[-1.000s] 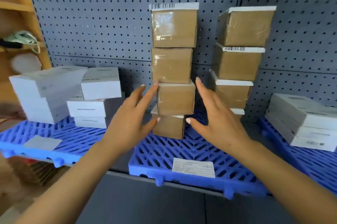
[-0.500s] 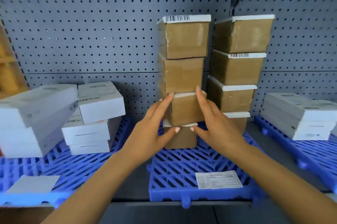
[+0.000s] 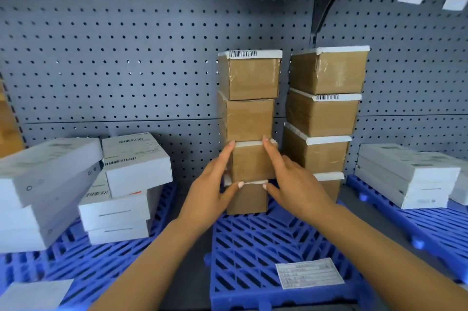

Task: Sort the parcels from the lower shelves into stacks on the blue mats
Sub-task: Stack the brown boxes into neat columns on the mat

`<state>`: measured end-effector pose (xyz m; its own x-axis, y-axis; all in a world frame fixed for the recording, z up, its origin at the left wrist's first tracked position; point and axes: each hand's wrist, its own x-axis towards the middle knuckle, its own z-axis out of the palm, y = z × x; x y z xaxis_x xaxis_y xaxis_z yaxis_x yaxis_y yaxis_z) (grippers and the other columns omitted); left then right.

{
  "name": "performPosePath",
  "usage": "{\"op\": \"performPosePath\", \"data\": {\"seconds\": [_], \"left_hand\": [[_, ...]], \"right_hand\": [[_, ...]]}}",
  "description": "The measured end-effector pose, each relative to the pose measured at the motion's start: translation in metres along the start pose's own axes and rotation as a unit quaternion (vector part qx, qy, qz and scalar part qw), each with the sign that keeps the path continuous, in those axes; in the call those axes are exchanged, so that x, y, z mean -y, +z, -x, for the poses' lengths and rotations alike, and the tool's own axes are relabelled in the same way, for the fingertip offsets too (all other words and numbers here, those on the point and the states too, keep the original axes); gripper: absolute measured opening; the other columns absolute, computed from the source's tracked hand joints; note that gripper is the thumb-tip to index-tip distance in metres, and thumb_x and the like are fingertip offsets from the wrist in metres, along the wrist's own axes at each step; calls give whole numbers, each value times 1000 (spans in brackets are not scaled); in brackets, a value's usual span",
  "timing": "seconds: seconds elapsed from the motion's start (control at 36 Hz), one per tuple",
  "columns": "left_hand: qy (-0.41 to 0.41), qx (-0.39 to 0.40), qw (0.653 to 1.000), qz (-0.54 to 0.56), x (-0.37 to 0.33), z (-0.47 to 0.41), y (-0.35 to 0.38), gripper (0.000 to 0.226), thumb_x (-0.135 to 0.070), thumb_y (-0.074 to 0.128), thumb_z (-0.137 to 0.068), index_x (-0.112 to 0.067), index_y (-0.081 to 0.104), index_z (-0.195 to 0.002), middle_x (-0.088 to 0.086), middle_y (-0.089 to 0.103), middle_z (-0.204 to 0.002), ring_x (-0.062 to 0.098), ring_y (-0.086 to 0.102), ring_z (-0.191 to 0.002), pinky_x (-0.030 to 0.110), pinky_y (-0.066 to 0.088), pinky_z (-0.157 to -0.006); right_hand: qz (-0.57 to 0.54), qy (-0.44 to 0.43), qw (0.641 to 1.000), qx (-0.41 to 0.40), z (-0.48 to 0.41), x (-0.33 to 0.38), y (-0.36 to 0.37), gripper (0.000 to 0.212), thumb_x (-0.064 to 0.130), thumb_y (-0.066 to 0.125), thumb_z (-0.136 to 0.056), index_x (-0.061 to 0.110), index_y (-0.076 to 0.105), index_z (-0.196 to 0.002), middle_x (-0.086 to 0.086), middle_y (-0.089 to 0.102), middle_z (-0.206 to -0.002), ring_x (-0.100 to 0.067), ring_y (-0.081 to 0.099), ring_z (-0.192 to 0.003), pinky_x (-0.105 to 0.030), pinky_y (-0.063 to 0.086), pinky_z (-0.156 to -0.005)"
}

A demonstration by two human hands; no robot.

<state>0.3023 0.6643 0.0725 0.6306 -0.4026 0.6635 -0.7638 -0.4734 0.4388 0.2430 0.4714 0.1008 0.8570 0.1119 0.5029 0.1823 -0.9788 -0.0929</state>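
The brown parcel (image 3: 253, 162) second from the bottom of a four-high stack is flanked by both hands. That stack is set at the back of the middle blue mat (image 3: 253, 260), slightly left of its centre. The left hand (image 3: 209, 191) is laid against the parcel's left side and the right hand (image 3: 297, 184) against its right side. On each hand the fingers are held straight and close together, with the index tip reaching the parcel's white top edge. Each thumb is spread toward the bottom edge, and the two thumb tips are seen near each other at the seam above the lowest parcel (image 3: 247, 199). Nothing is curled round the parcel; it is pressed between flat fingers. Two more parcels are borne above it, and the topmost parcel (image 3: 250, 77) is marked with a barcode label.

A second stack of brown parcels (image 3: 324, 113), also four high, is placed at the back right of the middle mat, just beside the first. A printed paper label (image 3: 309, 272) is laid on the mat's front right part.

Left of the middle mat, a second blue mat (image 3: 101, 260) is loaded with white boxes (image 3: 126, 184) in uneven piles. Right of it, a third blue mat (image 3: 425, 229) is topped with a low pile of flat white boxes (image 3: 405, 176). Behind the middle mat, a grey pegboard wall (image 3: 126, 70) is seen.
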Motion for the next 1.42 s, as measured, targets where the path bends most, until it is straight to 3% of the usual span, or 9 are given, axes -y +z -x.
{"op": "performPosePath", "data": {"seconds": [0.11, 0.31, 0.89, 0.97, 1.08, 1.19, 1.28, 1.36, 1.42], "left_hand": [[0, -10, 1000, 17, 4, -1, 1, 85, -36, 61, -91, -51, 0, -148, -11, 44, -141, 0, 47, -119, 7, 42, -86], [16, -18, 999, 34, 0, -2, 2, 90, -26, 60, -94, -55, -8, -145, -11, 31, -152, 9, 35, -137, 36, 46, -103], [14, 19, 1000, 5, 5, -6, 8, 82, -22, 51, -99, -57, -9, -144, 0, 21, -157, 15, 42, -133, 35, 47, -101], [21, -13, 1000, -12, 3, -2, 4, 77, -24, 49, -99, -60, -3, -143, 1, 9, -161, 16, 32, -138, 34, 42, -105], [41, -58, 997, -6, -4, 1, -7, 74, -27, 52, -97, -62, 5, -142, -9, -9, -160, 22, 13, -146, 45, 41, -107], [43, -64, 997, 18, -9, -8, -14, 88, -35, 56, -93, -48, -13, -146, -11, -9, -160, 1, -4, -146, 28, 21, -114], [8, -50, 998, 47, -12, -20, -18, 99, -41, 61, -90, -47, -25, -141, -17, -2, -158, -3, 4, -144, 23, 20, -113], [-25, -34, 997, 63, -15, -30, -19, 99, -46, 62, -88, -42, -18, -147, -20, 17, -156, 1, 28, -138, 28, 35, -109], [-29, -32, 996, 73, -15, -35, -17, 91, -45, 61, -88, -36, -4, -152, -17, 33, -151, 1, 39, -132, 31, 42, -105]], "right_hand": [[-19, -4, 1000, 11, 1, 2, 2, 104, 39, 57, -93, 42, -39, -136, -5, 47, -131, -22, 58, -94, -37, 53, -71], [-2, -28, 999, 29, 2, 0, 1, 105, 43, 56, -93, 42, -40, -135, 0, 33, -148, -24, 56, -106, -35, 52, -76], [-20, -42, 998, 49, 1, -3, 6, 101, 43, 54, -93, 45, -39, -135, -2, 25, -155, -23, 53, -114, -36, 52, -82], [-23, -42, 999, 16, 4, -2, -1, 95, 46, 50, -94, 48, -36, -136, 0, 2, -161, -23, 32, -137, -34, 48, -94], [-42, -45, 996, -57, 3, 0, -17, 89, 46, 48, -95, 48, -30, -139, 2, -20, -158, -22, 20, -143, -30, 43, -94], [-53, -42, 995, -77, -7, 5, -34, 93, 46, 50, -94, 47, -32, -138, 0, -7, -160, -22, 19, -144, -37, 42, -103], [-75, -18, 995, -71, -15, 11, -41, 96, 45, 53, -93, 42, -31, -141, -1, 12, -160, -19, 31, -140, -37, 47, -96], [-85, 26, 995, -41, -21, 15, -41, 97, 44, 53, -94, 38, -31, -142, -4, 43, -143, -16, 59, -101, -25, 48, -67], [-85, 39, 995, -31, -24, 15, -37, 98, 44, 52, -94, 37, -33, -141, -5, 57, -119, -8, 57, -74, -19, 39, -51]]}}
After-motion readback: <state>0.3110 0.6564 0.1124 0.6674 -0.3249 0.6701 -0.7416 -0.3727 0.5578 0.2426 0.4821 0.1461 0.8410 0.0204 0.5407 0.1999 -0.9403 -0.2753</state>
